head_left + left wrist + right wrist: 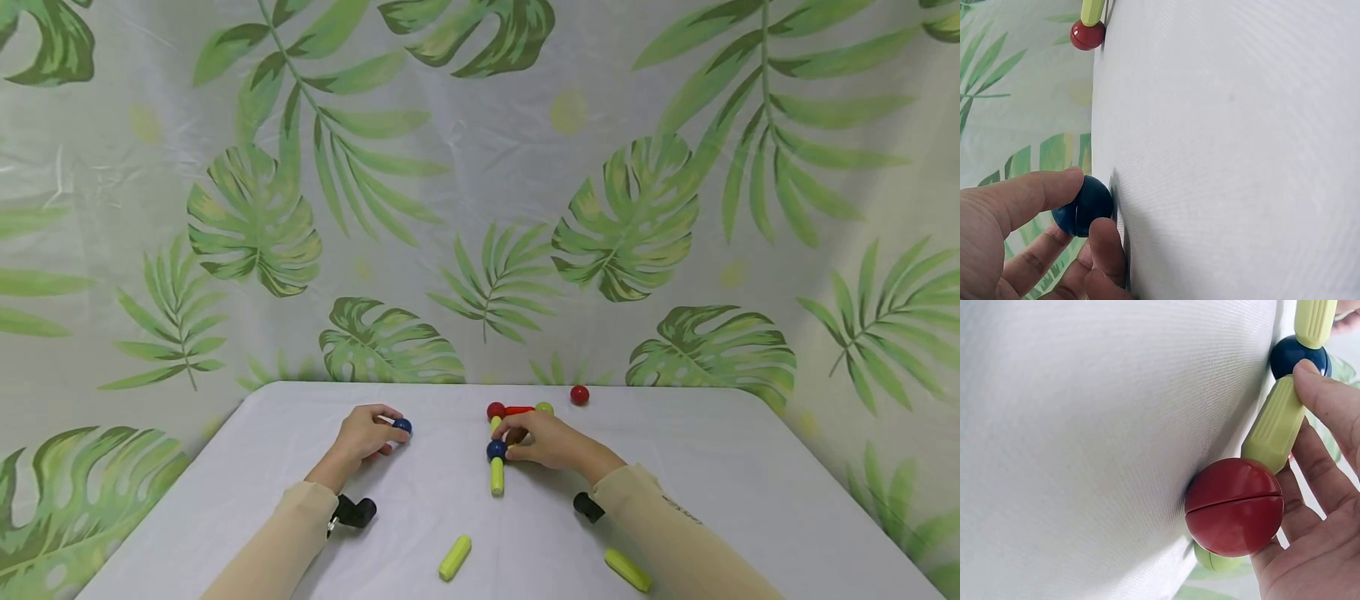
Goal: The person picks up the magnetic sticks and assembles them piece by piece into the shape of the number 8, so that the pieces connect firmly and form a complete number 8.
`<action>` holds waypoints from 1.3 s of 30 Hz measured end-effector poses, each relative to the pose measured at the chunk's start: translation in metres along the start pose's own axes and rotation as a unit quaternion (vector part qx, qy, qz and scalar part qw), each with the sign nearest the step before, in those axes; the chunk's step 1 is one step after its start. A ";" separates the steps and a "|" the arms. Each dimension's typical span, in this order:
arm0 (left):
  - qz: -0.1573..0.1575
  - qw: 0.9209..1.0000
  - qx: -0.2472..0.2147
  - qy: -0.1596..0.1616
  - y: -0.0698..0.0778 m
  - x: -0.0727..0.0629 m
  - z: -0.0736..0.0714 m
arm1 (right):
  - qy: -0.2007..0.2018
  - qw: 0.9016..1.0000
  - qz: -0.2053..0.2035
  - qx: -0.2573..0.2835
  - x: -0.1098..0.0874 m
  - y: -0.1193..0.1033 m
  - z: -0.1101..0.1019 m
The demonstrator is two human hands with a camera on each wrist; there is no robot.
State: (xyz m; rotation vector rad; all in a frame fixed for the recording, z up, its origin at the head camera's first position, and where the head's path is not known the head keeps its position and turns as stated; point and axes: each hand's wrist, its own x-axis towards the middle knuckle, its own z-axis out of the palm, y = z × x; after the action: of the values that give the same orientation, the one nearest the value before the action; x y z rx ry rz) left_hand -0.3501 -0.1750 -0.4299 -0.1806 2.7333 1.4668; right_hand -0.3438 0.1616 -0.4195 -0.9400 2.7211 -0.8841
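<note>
left hand (367,433): pinching blue ball (1092,203), fingers part-curled, well apart from right hand
right hand (551,442): gripping yellow-green rod (1272,422), thumb resting by second blue ball (496,451)
yellow-green rod: linking second blue ball and red ball (1234,509)
loose rod (454,558): lying on white table (408,492)

Long cream sleeves (276,535), the right bearing small dark lettering (682,508); a stubby black device (356,512) beside each, rounded-tipped
</note>
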 end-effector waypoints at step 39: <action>0.104 0.986 -0.014 -0.128 0.029 -0.060 0.040 | -0.003 1.000 0.024 -0.003 0.001 -0.007 -0.001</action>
State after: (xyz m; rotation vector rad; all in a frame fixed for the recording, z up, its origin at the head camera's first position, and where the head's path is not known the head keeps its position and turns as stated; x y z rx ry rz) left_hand -0.2948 -0.1205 -0.4227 0.2819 2.5872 1.4583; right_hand -0.3411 0.1567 -0.4146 -0.8730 2.7298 -0.8637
